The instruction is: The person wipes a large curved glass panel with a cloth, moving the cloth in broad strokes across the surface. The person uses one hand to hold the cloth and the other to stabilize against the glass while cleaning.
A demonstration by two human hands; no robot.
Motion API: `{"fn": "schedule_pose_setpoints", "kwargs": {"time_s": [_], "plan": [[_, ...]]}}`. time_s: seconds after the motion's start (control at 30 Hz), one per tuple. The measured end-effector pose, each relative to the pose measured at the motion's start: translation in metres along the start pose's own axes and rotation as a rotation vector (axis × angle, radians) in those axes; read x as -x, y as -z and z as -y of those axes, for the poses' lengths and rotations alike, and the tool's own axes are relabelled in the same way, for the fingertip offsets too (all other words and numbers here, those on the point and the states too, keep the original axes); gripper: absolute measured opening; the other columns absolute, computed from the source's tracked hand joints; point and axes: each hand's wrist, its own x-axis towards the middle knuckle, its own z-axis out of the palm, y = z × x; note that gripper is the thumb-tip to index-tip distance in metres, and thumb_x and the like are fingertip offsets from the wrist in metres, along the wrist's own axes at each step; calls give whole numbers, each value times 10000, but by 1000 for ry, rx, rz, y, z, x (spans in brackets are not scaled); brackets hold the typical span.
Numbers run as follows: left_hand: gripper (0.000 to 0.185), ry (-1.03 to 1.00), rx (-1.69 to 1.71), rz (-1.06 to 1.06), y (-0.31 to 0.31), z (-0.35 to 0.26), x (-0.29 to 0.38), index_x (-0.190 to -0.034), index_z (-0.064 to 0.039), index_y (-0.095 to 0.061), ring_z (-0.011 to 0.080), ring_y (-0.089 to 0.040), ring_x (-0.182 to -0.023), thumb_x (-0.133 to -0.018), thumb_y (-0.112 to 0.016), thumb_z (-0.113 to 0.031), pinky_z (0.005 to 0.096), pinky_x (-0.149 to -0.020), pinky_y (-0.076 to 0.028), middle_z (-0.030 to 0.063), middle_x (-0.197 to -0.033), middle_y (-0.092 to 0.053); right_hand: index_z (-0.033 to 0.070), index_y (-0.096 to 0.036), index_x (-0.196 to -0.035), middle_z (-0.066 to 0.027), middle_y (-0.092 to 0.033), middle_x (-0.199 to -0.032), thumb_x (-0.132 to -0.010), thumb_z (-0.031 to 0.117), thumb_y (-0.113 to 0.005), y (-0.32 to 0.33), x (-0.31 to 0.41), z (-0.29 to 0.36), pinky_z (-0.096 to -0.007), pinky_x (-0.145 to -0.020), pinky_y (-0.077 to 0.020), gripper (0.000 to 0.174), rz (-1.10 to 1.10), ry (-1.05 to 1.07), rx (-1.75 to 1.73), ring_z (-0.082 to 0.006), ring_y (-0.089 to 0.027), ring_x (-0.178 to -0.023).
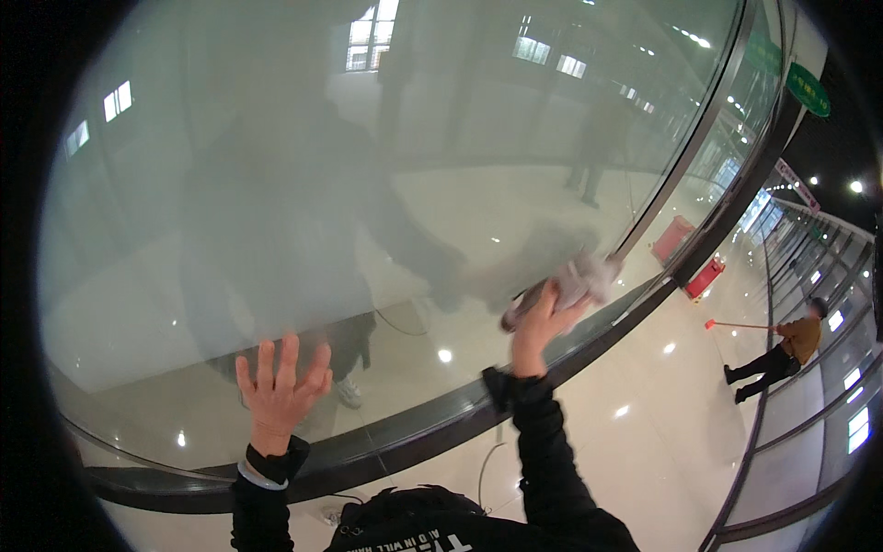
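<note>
A large glass pane (290,172) fills the view before me, with reflections of windows, lights and my own shape on it. My right hand (541,324) grips a greyish-pink cloth (572,286) against the lower right of the pane, close to an upright metal frame strip (655,210). The cloth is blurred at its far end. My left hand (283,386) is spread flat, fingers apart, at or just before the lower left of the glass; whether it touches cannot be told. It holds nothing.
A dark sill (428,431) runs along the bottom of the glass. Beyond it lies a shiny tiled floor (621,441), with a thin cable (486,462) on it. To the right stand a red box-like object (705,278) and a person (793,345) holding a long-handled tool (741,325).
</note>
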Motion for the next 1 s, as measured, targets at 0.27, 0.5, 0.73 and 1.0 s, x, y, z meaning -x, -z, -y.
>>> {"fn": "schedule_pose_setpoints", "kwargs": {"time_s": [0.27,0.5,0.73,1.0], "plan": [[461,-23,-66,53,-4,-1,7,-1370,-335,-460,368,-295,-1414,-949,-409,-515,585,-1148,-199,127,-1513,-332,-60,-468,-1279,-172,-556,-1242,-915,163,-545,31,-135,-72,-363,-938,-420,433,-22,141,98,-264,-539,-1058],[514,22,10,7,-11,-7,-1,-1386,-362,-427,314,-350,-1391,-896,-548,-460,547,-1149,-209,45,-1468,-411,50,-383,-1393,-151,-495,-1332,-912,200,-517,64,43,-133,-399,-877,-463,521,-288,-925,-66,-269,-544,-1087],[554,-38,-28,125,-32,-3,-9,-1406,-381,-432,283,-325,-1407,-871,-542,-474,550,-1156,-178,29,-1488,-398,-27,-361,-1366,-163,-416,-1390,-929,256,-594,-14,149,-50,-401,-1024,-396,570,30,-305,-85,-278,-432,-1234],[550,-124,44,292,-54,-1,-2,-1443,-378,-360,223,-247,-1455,-920,-512,-304,496,-1196,-117,-18,-1561,-309,218,-597,-1278,-181,-409,-1452,-931,320,-574,-5,241,-98,-613,-1067,-216,363,1113,1332,150,-409,-309,-1343]]}}
